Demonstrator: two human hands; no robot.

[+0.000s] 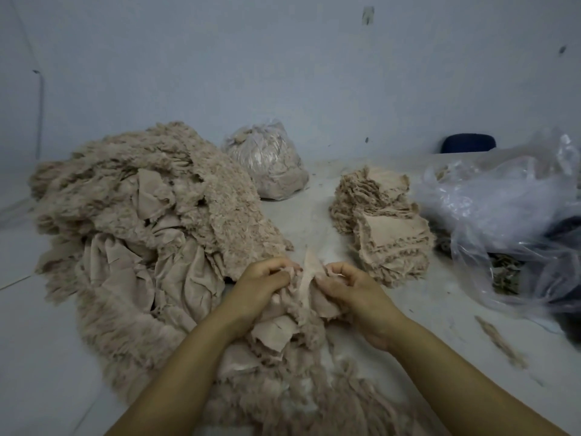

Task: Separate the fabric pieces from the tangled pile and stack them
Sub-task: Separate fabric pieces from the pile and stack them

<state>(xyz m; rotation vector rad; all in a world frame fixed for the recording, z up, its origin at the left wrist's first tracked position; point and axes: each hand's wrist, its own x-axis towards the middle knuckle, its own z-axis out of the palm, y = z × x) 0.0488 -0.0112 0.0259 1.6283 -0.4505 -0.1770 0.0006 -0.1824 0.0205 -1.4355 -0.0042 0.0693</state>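
- While both forearms reach in from the bottom of the frame, the left hand and right hand meet at lower centre, each with its fingers curled into the same fabric piece, whose smooth backing stands up as a small peak between them.
- Left fingers clutch a furry bunch on the left of that peak; right fingers pinch the pale backing edge on the right.
- Below the hands, loose furry scraps lie heaped toward the bottom edge, still mingled.
- As a judgement: the stuff looks light, soft and limp, plush on one side and smooth on the other. It should drape rather than hold shape, and the pile fibres probably snag piece to piece. Taking hold at a bare backing edge or corner seems best, since fur tufts may shed or slip.
- Left of centre spreads the tangled pile, large and crumpled.
- Right of centre, apart from the hands, sits the stack of flat separated pieces.
- At the right edge lies crumpled clear plastic sheeting.
- Farther back, upper centre, a filled plastic bag rests on the pale desk.
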